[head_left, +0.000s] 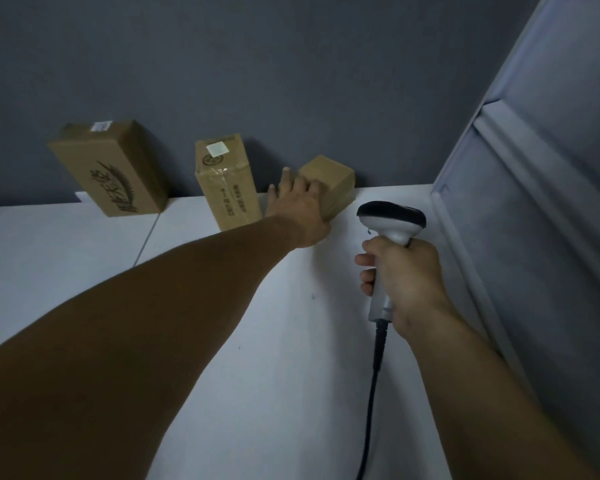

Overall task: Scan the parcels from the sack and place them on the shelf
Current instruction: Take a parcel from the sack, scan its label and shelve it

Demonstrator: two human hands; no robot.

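Note:
Three cardboard parcels stand on top of the white shelf against the dark wall: a large printed box at the left, a taped upright box in the middle, and a small plain box at the right. My left hand reaches up and presses against the small box's near left side, with fingers stretched out beside it; the thumb is hidden. My right hand grips the handle of a white and black barcode scanner, held upright below and right of the small box.
The scanner's black cable hangs down in front of the shelf's white face. A grey panelled surface rises at the right, close to my right hand. A seam splits the shelf's face left of centre.

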